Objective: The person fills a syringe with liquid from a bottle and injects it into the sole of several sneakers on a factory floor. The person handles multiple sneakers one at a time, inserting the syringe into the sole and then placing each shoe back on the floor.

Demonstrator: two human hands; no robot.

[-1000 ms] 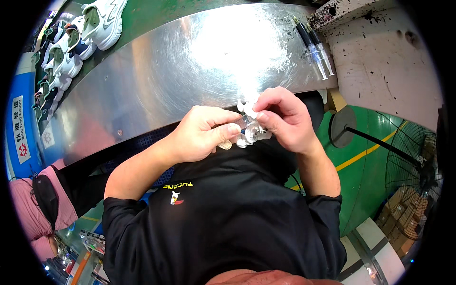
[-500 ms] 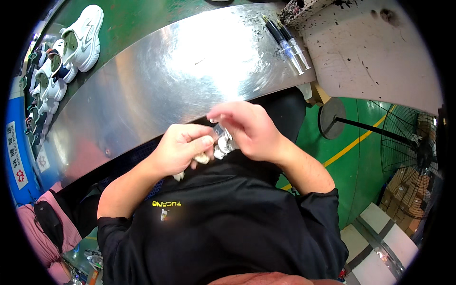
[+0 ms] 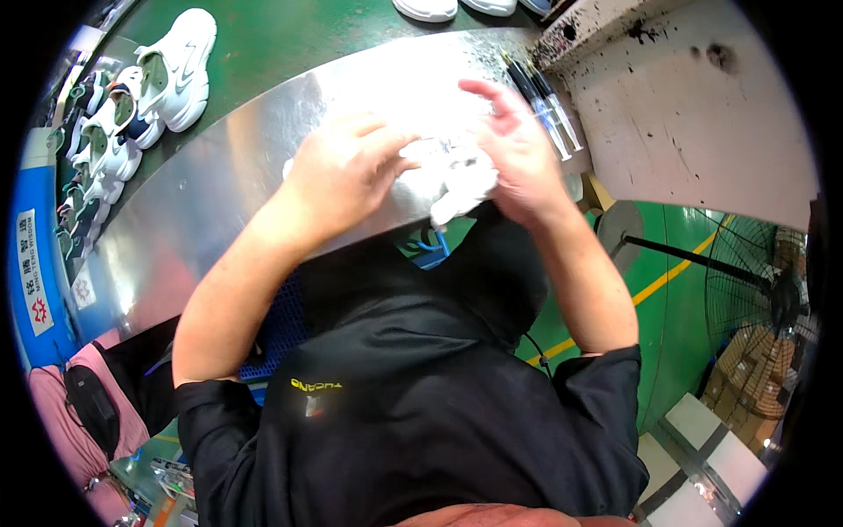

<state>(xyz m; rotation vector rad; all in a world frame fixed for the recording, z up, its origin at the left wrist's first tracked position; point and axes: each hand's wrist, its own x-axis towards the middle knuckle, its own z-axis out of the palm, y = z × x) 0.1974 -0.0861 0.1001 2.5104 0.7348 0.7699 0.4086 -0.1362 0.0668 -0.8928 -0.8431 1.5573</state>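
Note:
A crumpled white cloth with grey smudges lies bunched between my hands, over the front edge of the metal worktop. My left hand is closed, its thumb and fingers gripping the cloth's left side. A small white bit pokes out beyond that hand's left edge. My right hand is at the cloth's right side with its fingers stretched apart and blurred by motion; its palm side is close to the cloth. Bright glare on the metal hides details around the fingers.
Two syringes with dark contents lie at the worktop's right end, beside a stained pale panel. White shoes line the green surface at the left; more show at the top. A floor fan stands at the right.
Both hands have moved forward from near my body to over the worktop, bringing the white cloth along. My right hand has spread its fingers and moved away from the left.

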